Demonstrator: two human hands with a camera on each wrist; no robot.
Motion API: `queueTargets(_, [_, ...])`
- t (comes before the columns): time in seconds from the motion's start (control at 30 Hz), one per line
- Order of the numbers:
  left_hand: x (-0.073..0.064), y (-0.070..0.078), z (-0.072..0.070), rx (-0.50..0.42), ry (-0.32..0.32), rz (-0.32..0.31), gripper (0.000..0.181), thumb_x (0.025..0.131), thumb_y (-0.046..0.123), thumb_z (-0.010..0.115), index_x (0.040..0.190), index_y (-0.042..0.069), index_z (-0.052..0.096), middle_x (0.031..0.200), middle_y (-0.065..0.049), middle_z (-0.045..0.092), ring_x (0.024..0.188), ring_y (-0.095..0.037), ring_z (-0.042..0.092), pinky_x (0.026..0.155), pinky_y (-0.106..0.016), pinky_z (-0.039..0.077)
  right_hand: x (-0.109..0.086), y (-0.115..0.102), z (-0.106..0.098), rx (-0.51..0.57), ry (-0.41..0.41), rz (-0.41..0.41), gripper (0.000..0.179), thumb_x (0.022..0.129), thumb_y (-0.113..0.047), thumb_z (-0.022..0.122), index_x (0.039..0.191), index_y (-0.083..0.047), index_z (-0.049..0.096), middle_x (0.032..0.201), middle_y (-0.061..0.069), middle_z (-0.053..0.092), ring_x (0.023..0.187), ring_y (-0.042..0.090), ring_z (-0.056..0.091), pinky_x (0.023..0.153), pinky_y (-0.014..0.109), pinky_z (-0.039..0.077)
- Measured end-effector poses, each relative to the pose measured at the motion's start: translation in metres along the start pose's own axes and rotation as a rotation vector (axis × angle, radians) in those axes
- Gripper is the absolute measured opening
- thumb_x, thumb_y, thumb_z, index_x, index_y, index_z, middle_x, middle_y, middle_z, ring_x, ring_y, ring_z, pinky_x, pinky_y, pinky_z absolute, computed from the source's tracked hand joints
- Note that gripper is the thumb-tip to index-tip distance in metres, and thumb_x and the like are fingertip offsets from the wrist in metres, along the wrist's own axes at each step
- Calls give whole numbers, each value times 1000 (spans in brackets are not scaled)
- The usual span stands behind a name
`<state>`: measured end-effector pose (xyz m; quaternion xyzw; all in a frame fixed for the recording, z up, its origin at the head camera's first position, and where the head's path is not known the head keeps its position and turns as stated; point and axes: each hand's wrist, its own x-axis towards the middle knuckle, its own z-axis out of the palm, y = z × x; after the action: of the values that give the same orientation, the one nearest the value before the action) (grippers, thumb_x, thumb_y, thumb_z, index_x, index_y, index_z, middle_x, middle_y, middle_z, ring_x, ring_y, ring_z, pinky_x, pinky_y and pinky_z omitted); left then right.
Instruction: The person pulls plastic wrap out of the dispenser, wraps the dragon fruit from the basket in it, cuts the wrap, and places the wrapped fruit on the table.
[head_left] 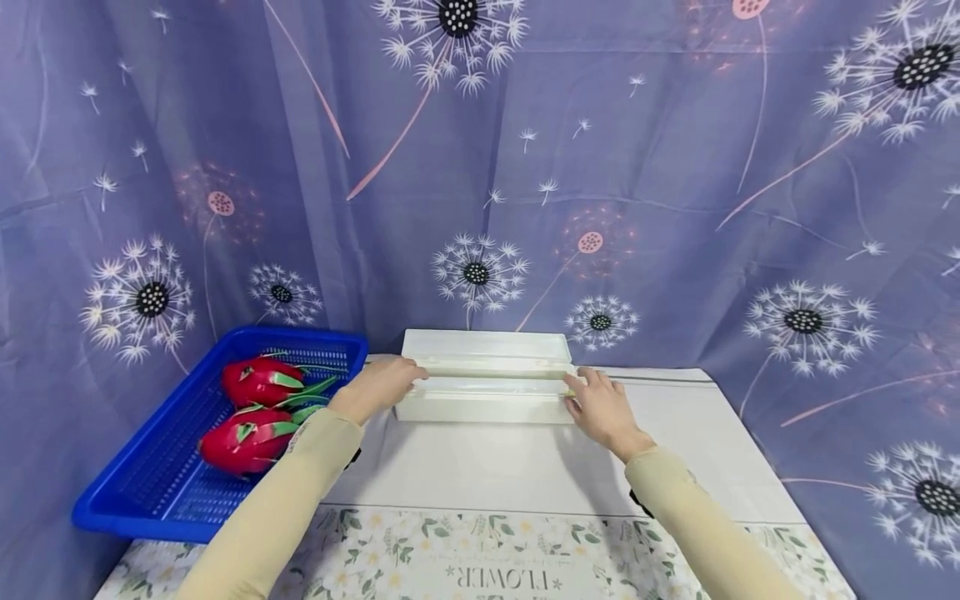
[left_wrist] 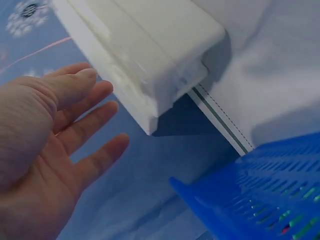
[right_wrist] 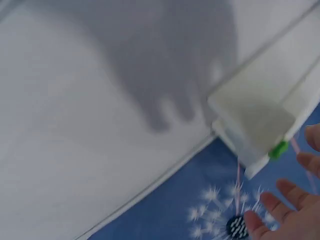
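Note:
A long white box [head_left: 483,408] stands at the back of the table, its lid [head_left: 487,343] raised behind it. My left hand [head_left: 381,387] is at the box's left end, fingertips overlapping the rim in the head view. In the left wrist view the fingers of that hand [left_wrist: 75,135] are apart and gently bent, holding nothing. At the other end is my right hand [head_left: 606,410], its fingertips close to the corner. The right wrist view shows its fingers spread beside a small green piece [right_wrist: 278,149] on the box end.
Left of the box sits a blue plastic basket [head_left: 120,510] with two red dragon fruits [head_left: 251,440] with green tips. A white cloth with a flower-print strip [head_left: 420,550] covers the table. A purple dandelion-print curtain [head_left: 637,183] hangs behind.

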<state>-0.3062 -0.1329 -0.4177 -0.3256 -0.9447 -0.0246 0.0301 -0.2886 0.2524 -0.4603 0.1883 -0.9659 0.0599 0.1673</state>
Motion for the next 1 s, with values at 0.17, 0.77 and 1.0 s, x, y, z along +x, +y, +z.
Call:
queueTargets(0.17, [9, -7, 4, 52, -51, -5, 37, 88, -10, 62, 117, 11, 71, 111, -9, 69, 104, -27, 64, 90, -43, 50, 21, 9, -8, 19, -31, -27, 33, 88, -9, 70, 120, -12, 68, 122, 16, 57, 109, 36, 50, 81, 53, 41])
queueTargets(0.77, [23, -7, 21, 198, -28, 24, 25, 87, -3, 65, 74, 17, 68, 77, 2, 58, 72, -16, 48, 67, -36, 44, 47, 7, 6, 50, -116, -222, 26, 81, 5, 63, 66, -16, 60, 84, -2, 52, 88, 24, 51, 68, 44, 40])
queueTargets(1.0, [26, -20, 30, 219, 99, -39, 31, 89, 1, 63, 68, 21, 52, 70, 5, 49, 67, -14, 43, 61, -31, 35, 43, 16, 15, 116, -68, -124, 12, 91, -7, 66, 87, -17, 72, 85, -2, 60, 87, 25, 58, 68, 45, 47])
